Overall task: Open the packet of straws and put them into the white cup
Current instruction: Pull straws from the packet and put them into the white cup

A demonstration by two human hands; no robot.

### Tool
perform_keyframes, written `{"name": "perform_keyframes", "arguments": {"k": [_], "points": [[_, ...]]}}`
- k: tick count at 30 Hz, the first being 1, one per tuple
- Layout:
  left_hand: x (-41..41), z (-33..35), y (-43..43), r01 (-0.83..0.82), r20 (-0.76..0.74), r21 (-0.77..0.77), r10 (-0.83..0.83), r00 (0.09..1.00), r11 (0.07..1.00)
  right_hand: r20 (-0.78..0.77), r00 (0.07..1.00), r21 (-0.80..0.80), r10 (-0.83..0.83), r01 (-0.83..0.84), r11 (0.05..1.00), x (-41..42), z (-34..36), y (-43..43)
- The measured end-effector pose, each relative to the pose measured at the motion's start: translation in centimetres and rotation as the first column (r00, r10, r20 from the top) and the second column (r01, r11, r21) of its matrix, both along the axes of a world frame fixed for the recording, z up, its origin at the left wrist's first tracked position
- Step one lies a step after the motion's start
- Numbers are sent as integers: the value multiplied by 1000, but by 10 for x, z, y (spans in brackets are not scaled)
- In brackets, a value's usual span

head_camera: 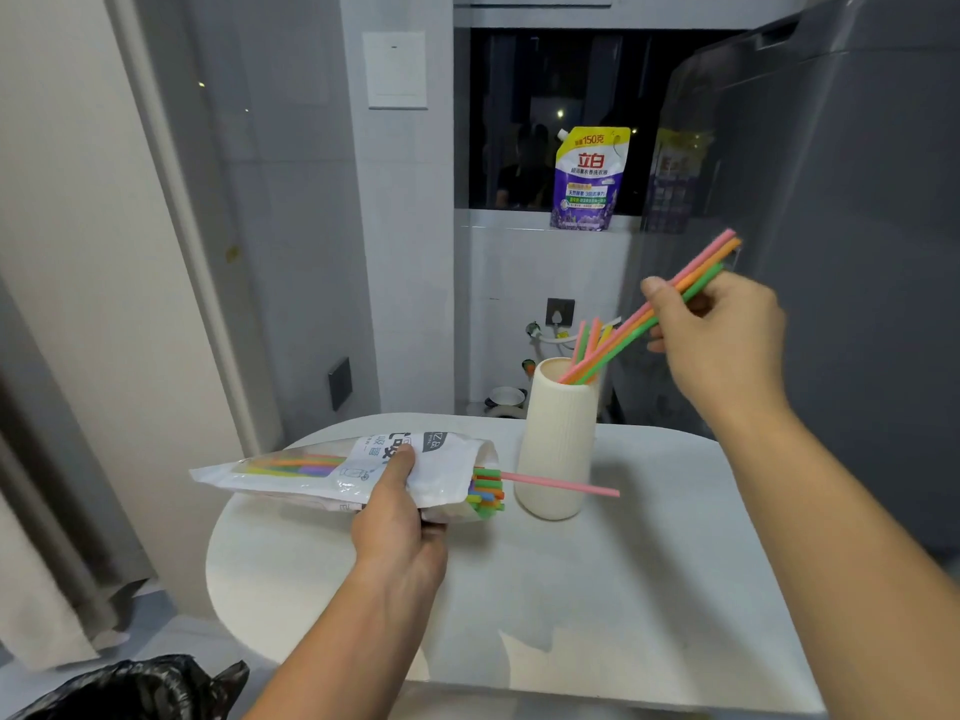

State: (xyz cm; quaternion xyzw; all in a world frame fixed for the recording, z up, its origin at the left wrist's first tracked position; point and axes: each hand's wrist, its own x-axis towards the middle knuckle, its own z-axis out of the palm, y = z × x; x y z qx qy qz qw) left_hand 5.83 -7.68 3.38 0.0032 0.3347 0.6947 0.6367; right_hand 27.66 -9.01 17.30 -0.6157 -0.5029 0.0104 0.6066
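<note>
My left hand (397, 517) grips the white straw packet (322, 472), held level above the table with its open end pointing right. Coloured straw ends (487, 493) poke out of that end, and one pink straw (561, 484) sticks out far, across the front of the cup. The tall ribbed white cup (558, 449) stands just right of the packet and holds several straws (589, 340). My right hand (722, 335) pinches a tilted bunch of pink, orange and green straws (636, 327); their lower ends are inside the cup's mouth.
The round white table (597, 589) carries the cup. A grey appliance (831, 200) stands close on the right. A purple detergent pouch (589, 179) sits on the window ledge behind. A black plastic bag (135, 688) lies at the lower left, beside a curtain.
</note>
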Motion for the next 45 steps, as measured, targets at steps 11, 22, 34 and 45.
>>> {"name": "perform_keyframes", "arguments": {"k": [11,22,34,45], "points": [[-4,2,0,25,-34,-3,-25,999,1000,-49,993,-215,111,-119,969,-4,-18,30],[-11,17,-6,1,-74,54,3,997,999,-450,888,-294,97,-250,922,-68,-79,-39],[0,28,-25,50,-410,361,110,905,931,-999,31,-30,-15,-573,819,-108,-105,-53],[4,27,-34,205,-559,418,74,826,885,-1000,1,-12,-15,-579,815,-104,-113,-49]]}}
